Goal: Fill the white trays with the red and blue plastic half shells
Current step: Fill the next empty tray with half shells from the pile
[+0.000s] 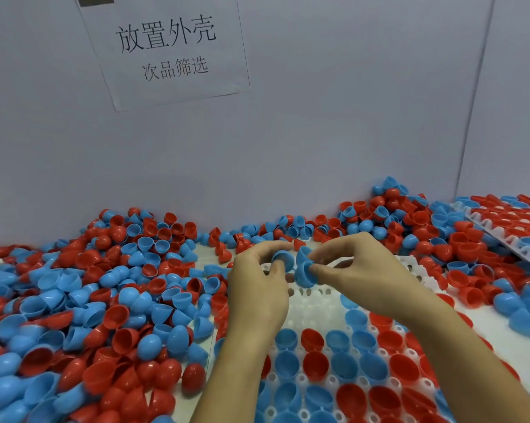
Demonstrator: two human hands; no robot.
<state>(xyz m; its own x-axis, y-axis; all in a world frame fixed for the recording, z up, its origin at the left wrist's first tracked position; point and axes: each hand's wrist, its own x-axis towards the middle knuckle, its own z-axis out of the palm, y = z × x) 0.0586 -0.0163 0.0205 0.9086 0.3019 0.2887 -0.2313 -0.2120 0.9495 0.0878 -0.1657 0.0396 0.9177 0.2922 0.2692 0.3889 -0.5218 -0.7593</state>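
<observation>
A white tray [312,303] lies in front of me, its near rows holding red and blue half shells with their hollows up, its far rows bare. Over the bare far part, my left hand [257,285] pinches one blue half shell [283,258] between thumb and fingers. My right hand [358,264] grips another blue half shell [304,276] right beside it. The two shells almost touch.
A deep heap of loose red and blue half shells [105,300] covers the table on the left and along the back wall. A second filled white tray [513,227] lies tilted at the far right. Grey partition walls with a paper sign [166,47] close off the back.
</observation>
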